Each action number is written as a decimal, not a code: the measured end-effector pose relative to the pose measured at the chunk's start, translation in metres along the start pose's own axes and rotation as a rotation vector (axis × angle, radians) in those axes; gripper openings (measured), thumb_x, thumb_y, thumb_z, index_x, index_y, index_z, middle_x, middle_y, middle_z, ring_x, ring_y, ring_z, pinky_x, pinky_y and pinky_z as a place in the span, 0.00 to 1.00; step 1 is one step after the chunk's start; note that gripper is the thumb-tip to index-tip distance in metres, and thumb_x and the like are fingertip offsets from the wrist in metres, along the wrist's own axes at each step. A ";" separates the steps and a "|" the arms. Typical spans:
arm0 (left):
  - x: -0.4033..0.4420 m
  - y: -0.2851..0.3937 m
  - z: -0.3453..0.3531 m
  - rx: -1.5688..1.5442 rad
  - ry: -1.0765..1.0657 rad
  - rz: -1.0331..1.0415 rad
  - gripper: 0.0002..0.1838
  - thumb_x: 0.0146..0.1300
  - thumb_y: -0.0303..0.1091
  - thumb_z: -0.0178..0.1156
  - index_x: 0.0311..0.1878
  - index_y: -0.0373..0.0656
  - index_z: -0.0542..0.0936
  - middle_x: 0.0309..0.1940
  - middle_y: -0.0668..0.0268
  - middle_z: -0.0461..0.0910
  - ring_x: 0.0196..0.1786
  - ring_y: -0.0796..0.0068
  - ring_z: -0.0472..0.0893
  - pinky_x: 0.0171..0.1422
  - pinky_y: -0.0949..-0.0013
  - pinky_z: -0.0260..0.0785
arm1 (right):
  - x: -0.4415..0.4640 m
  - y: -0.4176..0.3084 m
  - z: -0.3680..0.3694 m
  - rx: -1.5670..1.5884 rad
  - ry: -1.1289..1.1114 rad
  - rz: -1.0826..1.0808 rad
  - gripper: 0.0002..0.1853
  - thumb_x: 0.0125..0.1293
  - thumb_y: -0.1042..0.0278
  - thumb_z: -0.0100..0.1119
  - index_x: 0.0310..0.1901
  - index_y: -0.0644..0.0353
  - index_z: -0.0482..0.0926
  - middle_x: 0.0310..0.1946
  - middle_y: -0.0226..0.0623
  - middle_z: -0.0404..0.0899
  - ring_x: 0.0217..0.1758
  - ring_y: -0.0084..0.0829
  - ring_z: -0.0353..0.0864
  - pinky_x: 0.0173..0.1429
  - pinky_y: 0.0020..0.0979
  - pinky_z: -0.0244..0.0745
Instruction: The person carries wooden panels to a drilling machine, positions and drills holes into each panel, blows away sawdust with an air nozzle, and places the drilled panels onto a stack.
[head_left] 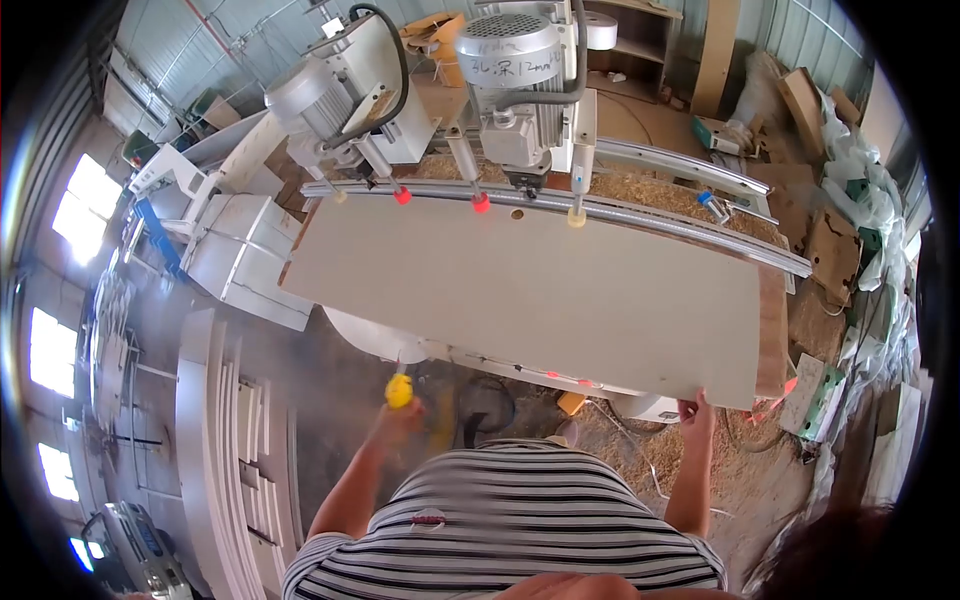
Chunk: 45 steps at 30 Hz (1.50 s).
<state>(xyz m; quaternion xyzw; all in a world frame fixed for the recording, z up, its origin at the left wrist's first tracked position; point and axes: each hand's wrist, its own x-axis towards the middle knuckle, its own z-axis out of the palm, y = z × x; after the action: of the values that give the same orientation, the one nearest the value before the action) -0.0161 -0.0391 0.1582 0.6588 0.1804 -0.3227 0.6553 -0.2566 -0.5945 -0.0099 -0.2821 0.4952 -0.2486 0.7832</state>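
"Two bare hands reach from a striped shirt (500,500) at the near side. What does each one do?"

"The left hand (403,418), slightly blurred, is closed around a yellow tool (399,391) whose thin tip points toward the machine. The right hand (696,418) touches the near edge of a long pale board (520,290), at its right end. Some of its fingers are hidden, so I cannot tell how firmly they grasp it."

"Where is the board?"

"It lies flat, stretching from left to right in the middle of the scene. A metal rail (690,228) runs along its far side. Near the board's far edge is a small round hole (517,214), and a brown strip (771,330) shows along its right end."

"And above it?"

"Two grey motors, a left one (305,92) and a right one (512,55) with dark handwriting. Rods come down by the far edge, two with red tips (481,203) and others with cream tips (577,217)."

"What surrounds all this?"

"Wood shavings (745,462) on the floor at near right, long pale panels (200,450) at left, and crumpled clear plastic (880,240) at far right."
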 end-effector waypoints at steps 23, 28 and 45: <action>0.047 -0.055 -0.135 -0.259 -0.132 0.080 0.07 0.63 0.35 0.56 0.37 0.43 0.75 0.29 0.67 0.74 0.34 0.74 0.76 0.37 0.62 0.75 | -0.131 0.252 0.337 0.057 -0.293 0.295 0.13 0.65 0.72 0.50 0.49 0.63 0.66 0.42 0.49 0.74 0.43 0.46 0.79 0.46 0.41 0.81; 0.034 -0.036 -0.145 -0.011 -0.089 0.008 0.07 0.62 0.34 0.57 0.39 0.42 0.75 0.31 0.67 0.75 0.35 0.76 0.76 0.40 0.64 0.73 | -0.148 0.284 0.374 0.046 -0.342 0.281 0.12 0.65 0.71 0.49 0.49 0.63 0.65 0.41 0.48 0.74 0.41 0.45 0.79 0.45 0.41 0.81; 0.004 -0.001 -0.128 0.778 -0.103 0.103 0.08 0.58 0.30 0.58 0.37 0.36 0.79 0.28 0.65 0.79 0.34 0.76 0.76 0.42 0.73 0.67 | -0.152 0.301 0.390 -0.024 -0.338 0.275 0.14 0.66 0.63 0.51 0.46 0.62 0.66 0.36 0.45 0.77 0.37 0.40 0.81 0.41 0.38 0.81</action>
<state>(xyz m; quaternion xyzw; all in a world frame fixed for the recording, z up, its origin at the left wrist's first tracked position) 0.0106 0.0860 0.1462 0.8490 -0.0214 -0.3663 0.3803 0.0747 -0.2007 0.0161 -0.2588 0.3935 -0.0829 0.8782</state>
